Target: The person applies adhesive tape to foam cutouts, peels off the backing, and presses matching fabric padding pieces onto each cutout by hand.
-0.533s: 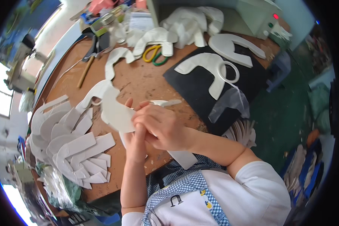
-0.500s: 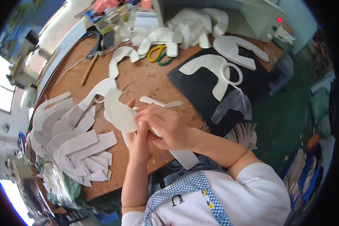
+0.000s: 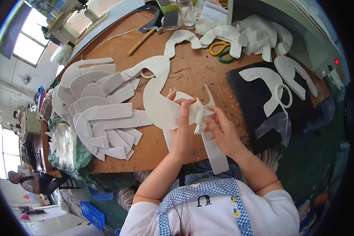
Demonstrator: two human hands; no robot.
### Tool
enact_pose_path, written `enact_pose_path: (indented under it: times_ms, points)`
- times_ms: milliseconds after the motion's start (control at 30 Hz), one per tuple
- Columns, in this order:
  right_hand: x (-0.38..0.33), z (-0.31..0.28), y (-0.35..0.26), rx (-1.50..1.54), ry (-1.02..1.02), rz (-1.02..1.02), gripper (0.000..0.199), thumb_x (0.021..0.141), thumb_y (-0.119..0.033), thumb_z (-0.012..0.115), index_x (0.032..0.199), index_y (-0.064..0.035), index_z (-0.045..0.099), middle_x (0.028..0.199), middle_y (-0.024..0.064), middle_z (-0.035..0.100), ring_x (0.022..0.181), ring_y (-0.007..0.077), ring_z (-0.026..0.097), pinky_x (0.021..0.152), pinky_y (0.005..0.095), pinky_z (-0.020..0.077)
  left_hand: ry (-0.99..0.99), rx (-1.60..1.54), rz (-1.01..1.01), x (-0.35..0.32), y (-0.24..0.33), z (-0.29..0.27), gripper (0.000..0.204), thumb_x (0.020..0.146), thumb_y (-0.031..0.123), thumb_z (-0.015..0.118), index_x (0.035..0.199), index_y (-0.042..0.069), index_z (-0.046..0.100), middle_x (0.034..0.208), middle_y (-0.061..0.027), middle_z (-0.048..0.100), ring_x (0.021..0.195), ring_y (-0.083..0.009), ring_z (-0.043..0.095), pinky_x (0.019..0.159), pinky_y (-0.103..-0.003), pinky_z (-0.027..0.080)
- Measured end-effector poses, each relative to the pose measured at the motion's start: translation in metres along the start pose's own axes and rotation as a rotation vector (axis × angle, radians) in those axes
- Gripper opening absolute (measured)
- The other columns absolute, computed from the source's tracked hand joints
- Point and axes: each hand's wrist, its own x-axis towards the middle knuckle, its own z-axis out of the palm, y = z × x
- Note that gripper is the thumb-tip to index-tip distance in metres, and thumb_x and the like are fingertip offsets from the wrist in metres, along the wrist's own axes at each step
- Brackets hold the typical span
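Observation:
A cream-white curved, U-shaped pad [image 3: 161, 107] is held up over the near part of the table. My left hand [image 3: 181, 129] is closed around its middle, thumb on top. Its right end is bunched and folded [image 3: 200, 115], and the bent fingers of my right hand [image 3: 223, 131] pinch at that end. Under my hands lies another white U-shaped piece [image 3: 215, 155], one leg reaching the table's front edge; much of it is hidden. A thin white strip [image 3: 208, 94] lies just beyond my right fingers.
A large overlapping pile of white U-shaped pieces [image 3: 102, 114] lies left. Scissors with yellow and green handles [image 3: 220, 51], a wooden-handled tool [image 3: 141, 41] and a glass jar [image 3: 187, 13] stand farther back. At right, a black mat [image 3: 244, 94] bears a curved piece and a tape roll [image 3: 284, 96].
The view has swung left, so things sit farther right. My hands have moved apart slightly; my right hand has shifted to the pad's right end, which now shows folded.

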Motion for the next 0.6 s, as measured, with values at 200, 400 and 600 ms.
enact_pose_path:
  times_ms: [200,400,600]
  points:
    - [0.004,0.005,0.001,-0.757,0.064,-0.606,0.063,0.081,-0.015,0.075,0.134,0.0038,0.048,0.129,0.0213,0.054,0.124,0.0374,0.052,0.100,0.0455,0.0455,0.025,-0.337,-0.083,-0.001,0.011,-0.009,0.052,0.106,0.025,0.048,0.145,-0.003,0.031,0.103,-0.0045,0.056,0.106,-0.0161,0.056,0.107,-0.039,0.040]
    - [0.032,-0.035,0.005,-0.762,0.288,-0.692,0.044,0.082,0.004,0.063,0.125,0.0041,0.056,0.105,0.0181,0.067,0.098,0.0353,0.065,0.088,0.0410,0.0529,0.281,0.326,0.239,0.034,0.040,-0.050,0.074,0.097,0.029,0.062,0.150,-0.007,0.024,0.105,-0.0089,0.056,0.097,-0.0170,0.057,0.097,-0.034,0.043]
    - [0.042,-0.060,-0.002,0.101,0.293,-0.263,0.023,0.101,-0.012,0.056,0.119,0.0024,0.060,0.101,0.0095,0.072,0.092,0.0104,0.066,0.081,0.0266,0.0519,0.517,1.221,0.422,0.134,0.028,-0.071,0.100,0.086,0.041,0.075,0.150,-0.010,0.017,0.134,-0.0254,0.052,0.119,-0.0341,0.056,0.101,-0.039,0.044]
